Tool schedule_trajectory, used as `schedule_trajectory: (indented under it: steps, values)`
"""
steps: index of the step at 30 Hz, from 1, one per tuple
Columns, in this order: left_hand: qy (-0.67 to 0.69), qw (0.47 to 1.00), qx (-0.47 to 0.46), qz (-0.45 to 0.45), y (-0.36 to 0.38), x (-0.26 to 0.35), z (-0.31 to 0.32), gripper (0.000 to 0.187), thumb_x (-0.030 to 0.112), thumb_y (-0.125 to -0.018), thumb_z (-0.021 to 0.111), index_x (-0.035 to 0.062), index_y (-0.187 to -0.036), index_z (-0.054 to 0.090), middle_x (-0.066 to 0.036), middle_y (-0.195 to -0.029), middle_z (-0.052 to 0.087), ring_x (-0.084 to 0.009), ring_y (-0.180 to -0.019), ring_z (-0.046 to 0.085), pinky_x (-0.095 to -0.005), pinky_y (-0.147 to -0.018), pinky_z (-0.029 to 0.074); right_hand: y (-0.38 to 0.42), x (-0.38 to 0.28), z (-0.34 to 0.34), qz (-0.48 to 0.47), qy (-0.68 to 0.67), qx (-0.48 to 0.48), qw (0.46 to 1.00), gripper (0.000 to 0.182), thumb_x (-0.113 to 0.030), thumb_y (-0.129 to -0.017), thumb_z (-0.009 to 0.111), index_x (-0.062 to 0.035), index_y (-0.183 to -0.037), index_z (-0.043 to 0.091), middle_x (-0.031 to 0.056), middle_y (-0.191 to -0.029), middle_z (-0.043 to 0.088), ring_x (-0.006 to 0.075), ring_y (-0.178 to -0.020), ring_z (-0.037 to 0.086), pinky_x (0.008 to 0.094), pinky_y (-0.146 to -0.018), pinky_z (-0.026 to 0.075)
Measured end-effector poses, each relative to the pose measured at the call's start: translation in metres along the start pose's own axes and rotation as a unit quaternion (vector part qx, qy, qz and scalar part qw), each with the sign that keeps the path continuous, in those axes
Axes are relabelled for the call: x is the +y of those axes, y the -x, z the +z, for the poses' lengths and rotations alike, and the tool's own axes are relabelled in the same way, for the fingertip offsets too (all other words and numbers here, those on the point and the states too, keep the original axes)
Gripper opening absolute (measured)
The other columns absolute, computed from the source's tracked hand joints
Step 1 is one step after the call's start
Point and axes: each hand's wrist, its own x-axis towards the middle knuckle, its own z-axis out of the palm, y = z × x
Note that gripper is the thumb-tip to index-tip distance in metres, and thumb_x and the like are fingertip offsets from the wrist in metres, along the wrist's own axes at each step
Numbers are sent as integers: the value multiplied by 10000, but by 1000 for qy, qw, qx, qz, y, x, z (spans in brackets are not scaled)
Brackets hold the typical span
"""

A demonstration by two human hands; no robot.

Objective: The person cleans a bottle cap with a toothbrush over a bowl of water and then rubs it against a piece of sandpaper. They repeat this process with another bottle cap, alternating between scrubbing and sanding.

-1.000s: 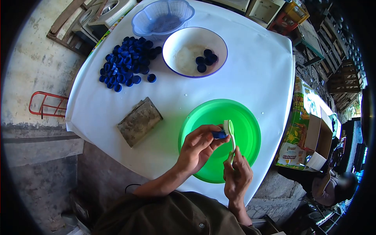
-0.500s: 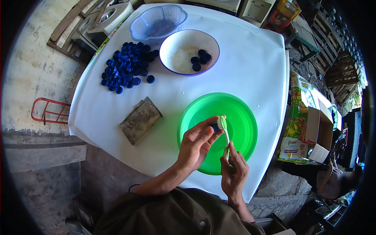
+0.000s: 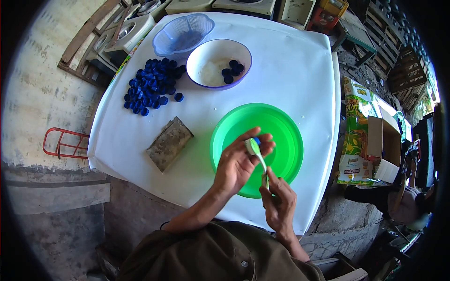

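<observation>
My left hand [image 3: 232,171] is turned palm up over the near part of a green basin [image 3: 290,122]. A blue bottle cap [image 3: 257,140] rests in its fingers, partly covered by the head of a toothbrush [image 3: 254,149]. My right hand [image 3: 280,201] grips the green and white handle, with the brush head at the cap. Further off, a heap of blue caps [image 3: 151,83] lies on the white table cover. A white bowl with a blue rim [image 3: 199,58] holds several more caps and some cloudy liquid.
A pale blue plastic basket [image 3: 164,40] stands at the table's far left, behind the heap. Left of the basin lies a worn, dirty block [image 3: 169,144]. Cardboard boxes [image 3: 358,164] stand right of the table, near another person [image 3: 405,203].
My left hand has opened its fingers further and turned palm up with the cap. The brush head has shifted left and now lies over the cap.
</observation>
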Motion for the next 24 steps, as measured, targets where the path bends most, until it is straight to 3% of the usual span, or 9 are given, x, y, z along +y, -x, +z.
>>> schedule_trajectory:
  steps: [8,12,13,17,21,24]
  values:
    - [1,999,19,42,-1,4,-2,489,299,-1047,471,-37,-1401,442,-250,-1295,583,-333,-1189,609,-425,-1083,472,15,3,-3,-19,-8,-1,1000,533,112,-832,673,-32,-1342,614,122,-885,661,172,-691,594,280,-636,480]
    - [-107,992,-63,11,7,0,-7,455,265,-1049,463,-42,-1385,460,-252,-1275,597,-341,-1181,612,-430,-1062,478,12,8,-5,-4,-35,35,999,541,109,-833,672,-44,-1349,612,118,-878,650,160,-660,564,279,-622,472]
    - [-71,994,-83,12,9,-3,-3,432,236,-1056,468,-42,-1386,466,-244,-1265,604,-328,-1207,602,-446,-1071,474,10,8,-6,2,-32,37,999,542,109,-835,671,-46,-1351,612,116,-876,648,156,-655,557,279,-619,471]
    - [-115,989,-67,70,3,3,-11,461,235,-1058,449,-74,-1400,444,-252,-1255,604,-341,-1184,616,-467,-1075,476,13,7,-4,9,-35,38,999,538,109,-845,663,-48,-1357,607,103,-847,630,140,-640,526,274,-599,459]
    - [-185,978,-88,29,9,1,-4,514,317,-1045,446,-53,-1402,452,-260,-1248,612,-355,-1174,622,-468,-1063,479,11,6,-6,-4,-35,46,998,541,110,-848,659,-51,-1361,605,93,-818,615,135,-633,516,266,-584,450]
    - [-147,987,-62,35,7,-2,-7,528,338,-1044,442,-41,-1411,453,-256,-1238,620,-362,-1162,630,-472,-1054,487,11,8,-8,12,-47,37,998,548,113,-847,656,-55,-1366,604,91,-810,613,132,-627,514,264,-576,447]
